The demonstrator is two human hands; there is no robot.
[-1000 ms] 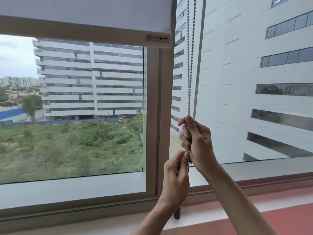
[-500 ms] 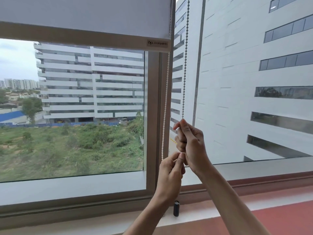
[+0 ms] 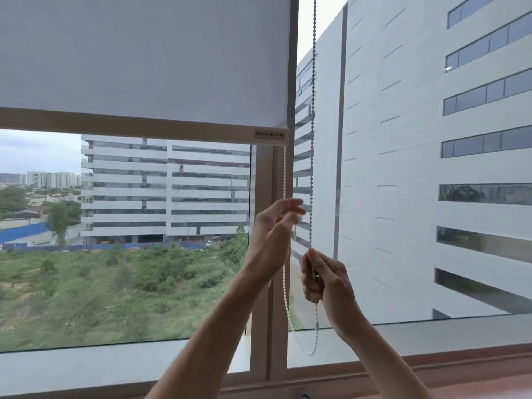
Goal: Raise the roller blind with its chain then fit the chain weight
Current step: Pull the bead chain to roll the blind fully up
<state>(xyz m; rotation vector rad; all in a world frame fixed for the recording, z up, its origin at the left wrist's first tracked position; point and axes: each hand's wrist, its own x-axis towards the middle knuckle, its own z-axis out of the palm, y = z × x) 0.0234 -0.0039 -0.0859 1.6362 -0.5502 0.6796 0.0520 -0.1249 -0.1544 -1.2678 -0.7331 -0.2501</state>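
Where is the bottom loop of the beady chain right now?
In the head view, the chain's bottom loop hangs low and right of centre, just right of the window's middle post, below the right hand gripping the chain.

bare forearms, no sleeves; slim hands

L hand [image 3: 273,226] raised higher, fingers loosely extended; R hand [image 3: 325,280] lower, fingers curled in pinch.
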